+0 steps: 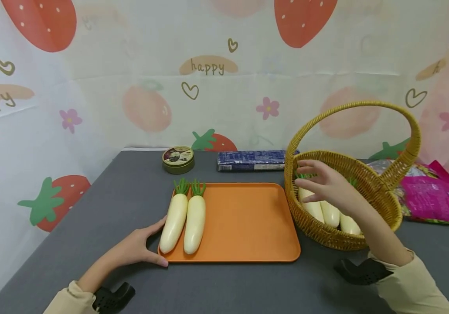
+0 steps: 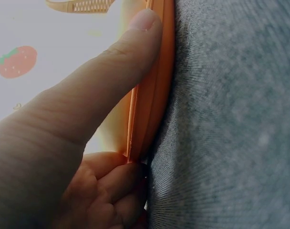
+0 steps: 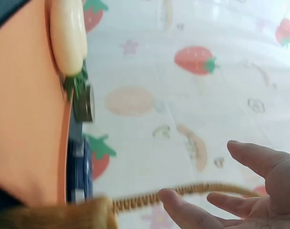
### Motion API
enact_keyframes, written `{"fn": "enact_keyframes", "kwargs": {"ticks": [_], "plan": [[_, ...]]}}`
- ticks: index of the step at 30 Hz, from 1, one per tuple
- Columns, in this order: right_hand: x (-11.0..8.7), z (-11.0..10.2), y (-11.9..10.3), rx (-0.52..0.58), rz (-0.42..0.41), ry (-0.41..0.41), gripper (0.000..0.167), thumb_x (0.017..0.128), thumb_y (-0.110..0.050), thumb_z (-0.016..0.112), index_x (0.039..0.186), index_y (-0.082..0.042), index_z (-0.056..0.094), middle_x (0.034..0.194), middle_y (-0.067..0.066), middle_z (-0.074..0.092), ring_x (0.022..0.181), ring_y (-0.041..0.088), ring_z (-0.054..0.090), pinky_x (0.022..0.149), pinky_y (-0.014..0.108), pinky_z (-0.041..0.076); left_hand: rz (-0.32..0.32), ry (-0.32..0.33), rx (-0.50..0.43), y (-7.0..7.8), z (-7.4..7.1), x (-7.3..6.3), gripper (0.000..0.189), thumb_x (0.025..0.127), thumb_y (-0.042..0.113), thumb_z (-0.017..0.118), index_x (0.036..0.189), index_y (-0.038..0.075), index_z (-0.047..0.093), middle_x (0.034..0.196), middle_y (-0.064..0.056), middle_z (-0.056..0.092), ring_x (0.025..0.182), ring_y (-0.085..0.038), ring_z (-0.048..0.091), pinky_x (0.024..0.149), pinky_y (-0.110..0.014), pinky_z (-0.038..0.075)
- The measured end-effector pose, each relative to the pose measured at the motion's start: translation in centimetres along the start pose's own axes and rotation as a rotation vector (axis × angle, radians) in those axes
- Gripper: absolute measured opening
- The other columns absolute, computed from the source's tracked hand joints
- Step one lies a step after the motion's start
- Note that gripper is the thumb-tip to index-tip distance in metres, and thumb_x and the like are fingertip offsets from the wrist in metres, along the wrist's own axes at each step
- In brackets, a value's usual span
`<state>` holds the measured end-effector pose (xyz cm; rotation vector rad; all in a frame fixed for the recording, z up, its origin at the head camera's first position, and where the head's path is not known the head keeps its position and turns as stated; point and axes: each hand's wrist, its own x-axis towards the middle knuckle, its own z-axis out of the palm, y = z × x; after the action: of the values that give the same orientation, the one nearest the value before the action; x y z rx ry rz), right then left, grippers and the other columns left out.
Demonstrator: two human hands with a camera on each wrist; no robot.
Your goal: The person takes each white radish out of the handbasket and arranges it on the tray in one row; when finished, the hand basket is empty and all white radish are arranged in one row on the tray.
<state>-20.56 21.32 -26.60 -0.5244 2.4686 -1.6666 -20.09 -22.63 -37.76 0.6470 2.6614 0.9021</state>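
My left hand (image 1: pixel 140 246) holds the front left corner of an orange tray (image 1: pixel 248 222), thumb along its front edge and fingers at its left side. The left wrist view shows the thumb (image 2: pixel 121 50) against the tray's rim (image 2: pixel 157 81). Two white radishes with green tops lie side by side at the tray's left end, one outer radish (image 1: pixel 174 222) and one inner radish (image 1: pixel 195 224). Over the left part of a wicker basket (image 1: pixel 322 235), my right hand (image 1: pixel 328 185) hovers with spread fingers and nothing in them. Several radishes (image 1: pixel 330 213) lie inside the basket, partly hidden by that hand.
A round tin (image 1: pixel 178 160) stands behind the tray's left end. Farther right lies a long blue box (image 1: pixel 252 160). The basket's tall handle (image 1: pixel 350 105) arches up above the right arm, and a pink bag (image 1: pixel 436 196) lies right of the basket. A printed cloth hangs behind.
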Motion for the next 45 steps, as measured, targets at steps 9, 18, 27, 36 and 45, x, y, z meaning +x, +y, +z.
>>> {"fn": "enact_keyframes", "kwargs": {"ticks": [9,18,27,36,45], "plan": [[-2.0,-5.0,2.4,-0.138,0.087,0.096,0.065,0.093,-0.028,0.049,0.140,0.004,0.017,0.132,0.030,0.026,0.112,0.045,0.038,0.072,0.041,0.049,0.000,-0.001,-0.004,0.0,-0.1,0.1,0.104,0.065,0.042,0.078,0.142,0.003,0.021,0.137,-0.024,0.030,0.121,-0.041,0.031,0.091,-0.054,0.030],[-2.5,-7.0,5.1,-0.378,0.185,0.117,0.070,0.091,-0.036,0.051,0.135,0.010,0.024,0.128,0.036,0.029,0.103,0.045,0.045,0.072,0.043,0.049,0.011,-0.001,0.000,0.1,-0.2,0.2,0.103,0.065,0.042,0.078,0.142,0.003,0.021,0.137,-0.024,0.030,0.121,-0.040,0.032,0.091,-0.054,0.031],[-2.3,-7.8,6.9,-0.403,0.230,0.088,0.071,0.091,-0.037,0.052,0.135,0.010,0.023,0.126,0.040,0.026,0.101,0.049,0.046,0.072,0.045,0.048,0.006,-0.008,-0.006,0.0,-0.3,-0.3,0.104,0.065,0.041,0.078,0.142,0.001,0.021,0.137,-0.025,0.030,0.121,-0.041,0.031,0.091,-0.054,0.031],[-1.9,-9.1,9.0,-0.677,0.255,0.037,0.072,0.088,-0.044,0.053,0.128,0.013,0.034,0.117,0.039,0.039,0.102,0.053,0.039,0.074,0.056,0.038,-0.003,-0.007,-0.016,0.0,-0.1,-0.1,0.103,0.066,0.042,0.077,0.143,0.004,0.020,0.138,-0.023,0.030,0.121,-0.041,0.031,0.091,-0.054,0.031],[-2.2,-9.5,10.3,-0.462,0.304,-0.115,0.076,0.087,-0.040,0.057,0.134,0.011,0.024,0.127,0.041,0.022,0.111,0.055,0.029,0.071,0.047,0.044,0.014,-0.003,-0.009,0.0,-0.1,0.0,0.103,0.066,0.042,0.077,0.142,0.003,0.021,0.138,-0.023,0.030,0.122,-0.040,0.031,0.091,-0.054,0.030]]}}
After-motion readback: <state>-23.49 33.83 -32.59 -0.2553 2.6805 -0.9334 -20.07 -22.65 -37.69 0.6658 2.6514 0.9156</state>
